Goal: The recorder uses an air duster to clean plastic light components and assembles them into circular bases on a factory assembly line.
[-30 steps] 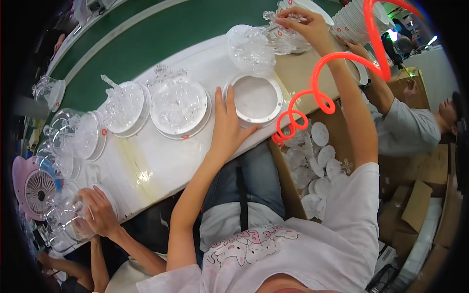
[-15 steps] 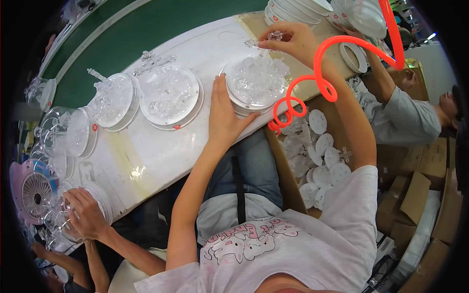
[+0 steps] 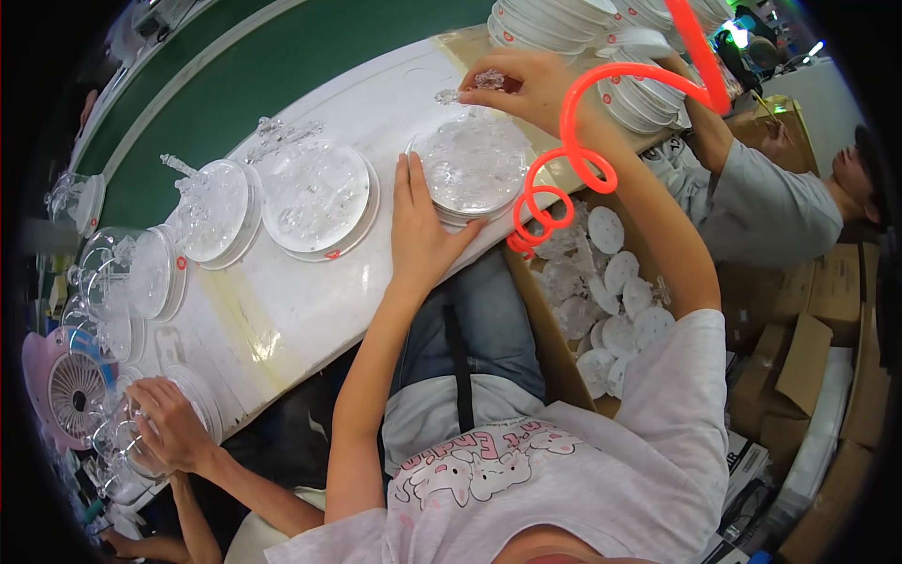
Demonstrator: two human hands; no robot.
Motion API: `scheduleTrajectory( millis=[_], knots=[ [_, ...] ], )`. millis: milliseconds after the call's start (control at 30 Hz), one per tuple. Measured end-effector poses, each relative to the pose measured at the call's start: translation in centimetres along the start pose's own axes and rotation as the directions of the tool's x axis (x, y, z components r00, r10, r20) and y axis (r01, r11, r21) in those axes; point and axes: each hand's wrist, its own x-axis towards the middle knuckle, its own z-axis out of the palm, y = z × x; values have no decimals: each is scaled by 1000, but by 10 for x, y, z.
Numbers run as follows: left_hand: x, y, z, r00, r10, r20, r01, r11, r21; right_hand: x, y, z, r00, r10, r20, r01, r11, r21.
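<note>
My left hand (image 3: 420, 235) braces a round white base (image 3: 481, 209), its straight fingers along the left rim and its thumb at the near edge. A clear, bumpy plastic layer (image 3: 470, 160) covers the top of that base. Above its far side, my right hand (image 3: 531, 85) pinches a small clear plastic ornament (image 3: 490, 80), partly hidden by the fingers. Another clear piece (image 3: 447, 96) shows beside the fingertips; I cannot tell whether it is joined to the one held. To the left lies a similar round unit (image 3: 318, 197), with clear branching pieces (image 3: 282, 136) behind it.
A red coiled hose (image 3: 601, 169) hangs across my right forearm. A cardboard box (image 3: 564, 362) of white and clear parts stands right of my lap. White dishes (image 3: 550, 23) are stacked at the far right, by a co-worker (image 3: 770, 197). Another person's hand (image 3: 174, 423) works at left.
My right hand stays above the base, still pinching the clear ornament. The view has shifted slightly. At right, the co-worker's clear-white bowl has gone from its raised place; a white dish is now over the stack.
</note>
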Motion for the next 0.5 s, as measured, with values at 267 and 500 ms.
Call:
scheduleTrajectory(
  millis=[267,500],
  knots=[
    [3,3,-1,999,-37,1,37,999,-32,1,7,-4,988,-152,-2,152,988,3],
    [3,2,-1,998,-68,-18,67,996,-55,8,14,1,979,-196,47,194,980,49]
  ],
)
